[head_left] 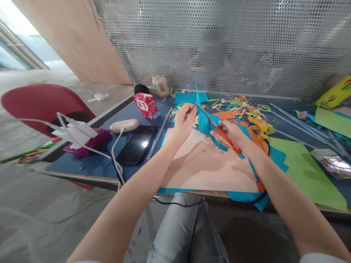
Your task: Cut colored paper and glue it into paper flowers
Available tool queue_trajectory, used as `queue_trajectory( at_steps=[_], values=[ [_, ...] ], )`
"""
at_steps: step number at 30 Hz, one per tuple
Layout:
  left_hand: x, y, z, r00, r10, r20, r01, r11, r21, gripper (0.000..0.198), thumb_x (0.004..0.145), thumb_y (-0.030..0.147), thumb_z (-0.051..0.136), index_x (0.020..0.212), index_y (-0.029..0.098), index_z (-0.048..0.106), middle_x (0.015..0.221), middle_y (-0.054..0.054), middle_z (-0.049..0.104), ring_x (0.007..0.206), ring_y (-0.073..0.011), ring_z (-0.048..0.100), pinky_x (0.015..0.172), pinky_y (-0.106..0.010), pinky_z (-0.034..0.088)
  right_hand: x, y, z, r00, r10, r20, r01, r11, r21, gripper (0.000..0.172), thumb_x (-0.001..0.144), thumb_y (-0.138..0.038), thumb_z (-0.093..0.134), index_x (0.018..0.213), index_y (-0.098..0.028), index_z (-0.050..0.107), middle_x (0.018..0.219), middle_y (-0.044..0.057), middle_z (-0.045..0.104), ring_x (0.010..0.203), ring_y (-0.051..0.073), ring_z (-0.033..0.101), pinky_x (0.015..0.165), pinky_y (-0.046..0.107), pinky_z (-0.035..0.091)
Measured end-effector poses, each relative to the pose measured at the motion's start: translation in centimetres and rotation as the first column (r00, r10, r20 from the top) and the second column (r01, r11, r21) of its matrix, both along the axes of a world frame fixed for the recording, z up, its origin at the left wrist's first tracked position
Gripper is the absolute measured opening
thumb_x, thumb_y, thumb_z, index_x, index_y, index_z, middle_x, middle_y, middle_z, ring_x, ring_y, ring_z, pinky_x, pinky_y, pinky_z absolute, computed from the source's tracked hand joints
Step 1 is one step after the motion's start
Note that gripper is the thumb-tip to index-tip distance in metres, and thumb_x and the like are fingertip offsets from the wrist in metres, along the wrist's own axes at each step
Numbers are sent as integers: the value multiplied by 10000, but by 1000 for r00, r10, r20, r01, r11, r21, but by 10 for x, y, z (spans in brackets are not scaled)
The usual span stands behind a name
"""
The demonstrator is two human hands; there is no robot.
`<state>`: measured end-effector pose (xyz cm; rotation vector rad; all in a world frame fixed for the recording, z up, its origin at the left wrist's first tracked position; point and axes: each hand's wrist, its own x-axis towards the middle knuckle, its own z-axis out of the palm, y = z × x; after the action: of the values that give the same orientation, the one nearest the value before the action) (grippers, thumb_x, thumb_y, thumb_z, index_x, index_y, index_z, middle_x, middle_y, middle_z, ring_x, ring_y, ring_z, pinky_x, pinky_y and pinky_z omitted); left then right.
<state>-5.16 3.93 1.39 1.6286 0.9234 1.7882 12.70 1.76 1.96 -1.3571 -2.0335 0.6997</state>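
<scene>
A dark blue table [91, 167] carries the work, with a large pale sheet [197, 173] lying in front of the person and a green sheet [307, 175] to its right. Above the pale sheet, between the two hands, a piece of blue paper [203, 123] stands raised and curved, narrowing to a point at the top. The step in hand looks like cutting this paper; the next move seems to call for a steady left grip and a controlled closing of the blades along the intended line.

The left hand [184, 119] is mostly closed, thumb and fingertips pinching the blue paper's left edge. The right hand [231, 132] is curled around the orange handles of the scissors [227, 139], whose blades reach across the paper toward the left fingertips; how far apart they stand I cannot tell. Small paper scraps [241, 108] lie beyond the right hand.
</scene>
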Motion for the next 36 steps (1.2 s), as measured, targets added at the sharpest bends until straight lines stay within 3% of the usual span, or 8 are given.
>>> queue_trajectory(
  at_steps=[6,12,21,24,28,31,36],
  values=[
    [-1,1,0,999,-2,37,2,1000,-1,262,790,406,558,649,195,492,549,40,389,477,-71,366,462,-213,298,-1,-1,6,999,-33,36,32,999,30,504,563,-675,585,630,-227,363,451,-77,358,447,94,350,464,251,271],
    [0,-1,2,998,-29,47,30,999,-31,250,751,382,600,619,189,512,567,33,439,486,-71,377,474,-222,302,-2,-1,2,999,12,-37,-13,999,-43,522,564,-698,566,663,-220,382,485,-69,387,444,94,373,443,245,267],
    [0,1,0,998,-25,56,26,1000,-17,211,741,336,609,605,194,534,572,25,488,529,-78,440,482,-206,345,2,3,-1,999,-17,-48,18,999,28,484,571,-638,618,651,-218,390,471,-78,388,436,85,373,443,242,276],
    [1,2,2,993,-23,118,28,999,-42,225,729,371,627,624,195,535,556,30,502,503,-69,450,446,-195,349,1,0,3,985,-47,-169,40,998,-48,471,581,-604,645,689,-221,393,493,-72,440,399,85,398,413,243,305],
    [2,2,5,967,-49,251,72,994,-83,306,658,473,676,686,199,542,559,45,503,482,-68,475,410,-189,395,0,-1,8,895,-121,-429,40,980,-193,453,626,-575,633,757,-230,371,634,-25,567,438,118,511,398,261,381],
    [4,2,6,951,-94,294,130,986,-108,352,621,497,698,692,194,533,545,56,491,441,-59,467,382,-189,400,1,1,9,862,-104,-497,39,989,-140,440,603,-500,683,784,-224,393,744,0,603,555,128,571,462,261,430],
    [6,3,5,950,-116,290,154,982,-111,371,611,494,708,707,178,539,514,63,497,411,-54,476,367,-177,392,-2,2,-1,839,74,-539,-69,997,30,442,554,-407,726,793,-225,402,805,4,631,604,123,574,575,291,474]
  ],
)
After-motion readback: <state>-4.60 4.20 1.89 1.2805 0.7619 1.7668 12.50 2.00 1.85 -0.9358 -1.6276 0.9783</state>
